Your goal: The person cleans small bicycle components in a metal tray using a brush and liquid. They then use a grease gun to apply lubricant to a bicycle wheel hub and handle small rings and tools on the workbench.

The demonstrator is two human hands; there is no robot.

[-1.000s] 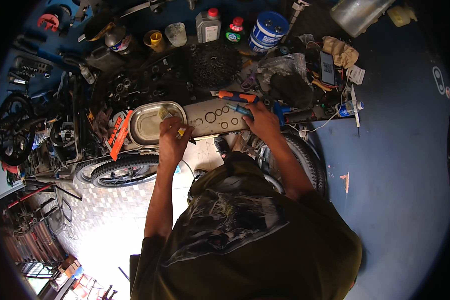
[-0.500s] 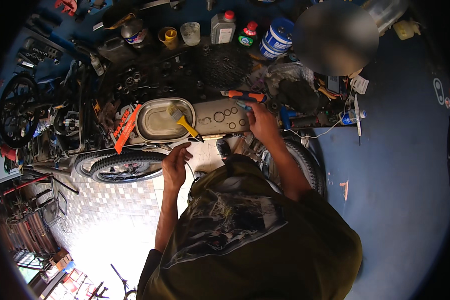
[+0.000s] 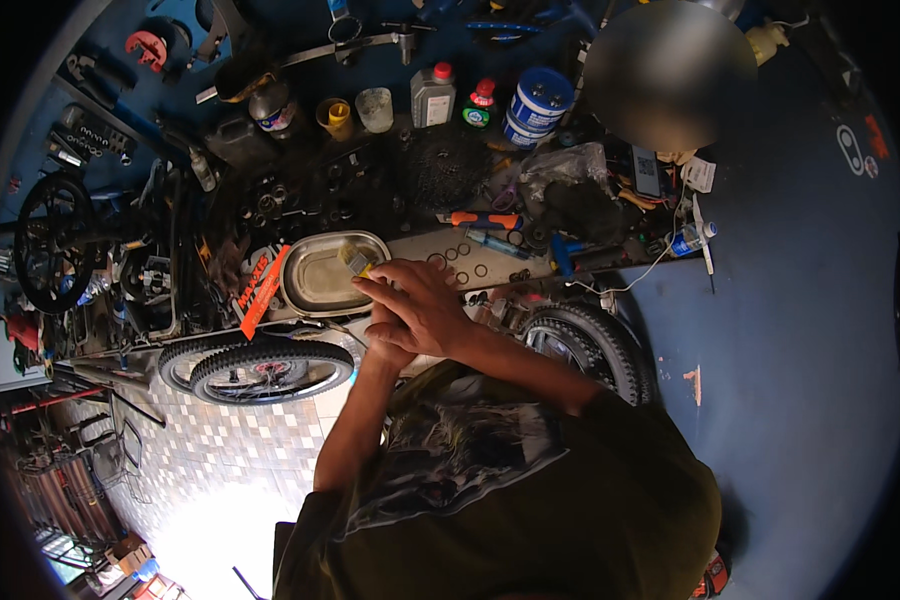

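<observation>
My right hand (image 3: 425, 315) lies across my left hand (image 3: 390, 335) at the front of an oval steel tray (image 3: 305, 290). The right fingers are extended and apart, near a yellow-handled paintbrush (image 3: 360, 265) on the tray; whether they touch it is unclear. My left fingers are mostly hidden underneath. Right of the tray, several dark rings (image 3: 462, 250) rest on a pale strip of bench, beside a blue tool (image 3: 495, 242) and an orange-handled knife (image 3: 485, 220).
Bottles (image 3: 432, 100), tubs (image 3: 538, 105), a cassette (image 3: 445, 170) and many small parts crowd the bench. An orange strip (image 3: 260, 300) leans left of the tray. Bicycle wheels (image 3: 240, 390) stand below. A blue wall (image 3: 790, 420) is at the right; a blurred patch hides the upper right.
My right hand has left the blue tool and moved left over my left hand. My left hand earlier let go of the paintbrush, dropped below the tray, and is now under the right.
</observation>
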